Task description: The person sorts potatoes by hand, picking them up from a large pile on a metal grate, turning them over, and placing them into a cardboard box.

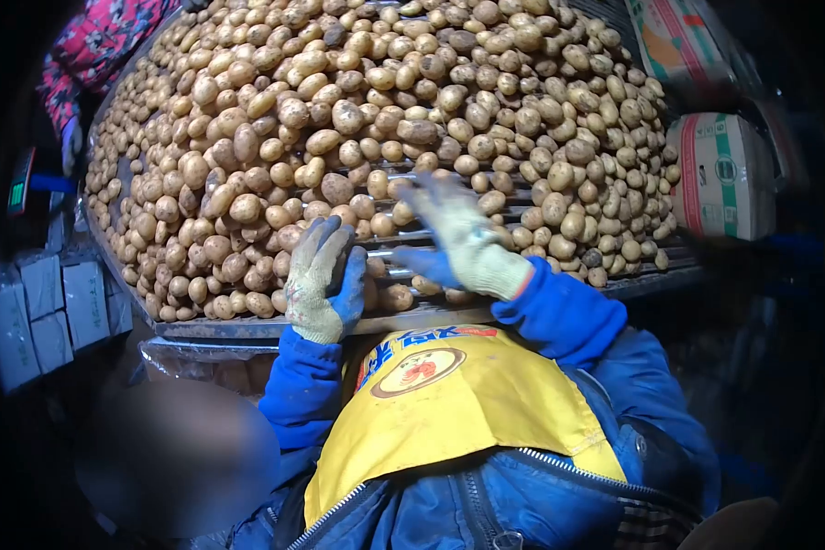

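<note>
Potatoes (348, 117) lie heaped over a wide table with metal bars (394, 243). Near the front edge, my left hand (325, 280), in a pale glove with blue-grey fingers, rests against the potatoes with its fingers bent and close together; what they may hold is hidden. To its right, my right hand (458, 240), gloved the same way, is spread over the bars, its fingertips blurred beside several potatoes. Nothing shows in its grasp. Some bars are bare between and beyond the two hands.
Printed cartons (726, 179) stand at the right. Small white boxes (86, 293) are stacked at the left, near a person's patterned sleeve (96, 50) and gloved hand (71, 147). The table's front rim (220, 330) runs just before my yellow apron.
</note>
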{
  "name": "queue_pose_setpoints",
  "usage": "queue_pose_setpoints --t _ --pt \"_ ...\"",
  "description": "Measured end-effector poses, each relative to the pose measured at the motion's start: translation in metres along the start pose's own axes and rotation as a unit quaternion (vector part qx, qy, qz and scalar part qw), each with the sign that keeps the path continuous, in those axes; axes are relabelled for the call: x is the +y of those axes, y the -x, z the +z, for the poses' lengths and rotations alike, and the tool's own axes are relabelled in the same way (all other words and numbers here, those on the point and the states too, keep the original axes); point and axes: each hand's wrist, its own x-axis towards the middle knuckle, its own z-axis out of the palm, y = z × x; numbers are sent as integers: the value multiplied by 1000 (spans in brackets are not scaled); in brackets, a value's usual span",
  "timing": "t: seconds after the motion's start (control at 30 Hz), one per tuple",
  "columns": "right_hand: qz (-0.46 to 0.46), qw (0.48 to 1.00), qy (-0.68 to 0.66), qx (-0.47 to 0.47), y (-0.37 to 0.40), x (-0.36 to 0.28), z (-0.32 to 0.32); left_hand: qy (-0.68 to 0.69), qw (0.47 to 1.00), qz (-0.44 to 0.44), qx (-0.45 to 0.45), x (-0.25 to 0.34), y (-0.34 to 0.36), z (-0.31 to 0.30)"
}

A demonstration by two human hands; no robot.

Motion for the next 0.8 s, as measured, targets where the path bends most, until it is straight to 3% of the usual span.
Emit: queue_pose_setpoints --t 0.03,0.1,0.13,0.2,0.27,0.3,0.37,0.4,0.5,0.57,0.6,0.63,0.67,0.7,0.73,0.8 --pt "4 1000 0 2 0 0 -3 -1 1000 3 -3 -1 0 1" --pt "-16 947 -318 42 -1 -2 -4 -11 1000 2 -6 0 -1 -3" --pt "15 917 -385 106 1 2 -3 -20 1000 -3 -8 0 0 -6" --pt "91 956 -248 130 28 14 -45 -18 1000 -8 -11 -3 2 -10" --pt "169 978 -102 69 68 38 -65 -14 1000 -13 -7 -5 4 -12" --pt "169 978 -98 68 83 41 -72 -7 1000 -15 -6 -6 5 -11" --pt "250 951 86 -161 109 39 -81 -9 1000 -4 0 -7 4 -7" --pt "182 974 82 -105 121 38 -66 -15 1000 8 2 -7 4 -6" --pt "217 962 80 -144 103 18 -36 -3 1000 8 -7 -1 5 -1" --pt "120 990 4 -76 80 -3 -31 0 1000 9 -11 -1 6 3" --pt "120 991 0 -56 67 -12 -14 6 1000 10 -14 0 7 5" --pt "64 997 9 -31 56 -16 2 6 1000 12 -17 0 8 6" --pt "37 998 -1 -58 37 -30 -5 3 1000 7 -18 0 9 6" --pt "-16 998 -55 28 22 -25 16 0 1000 1 -16 1 9 6" --pt "-3 993 -111 26 12 -23 32 -3 1000 1 -15 1 9 4" --pt "-69 967 -231 82 -5 -23 9 -12 1000 5 8 2 8 -2"
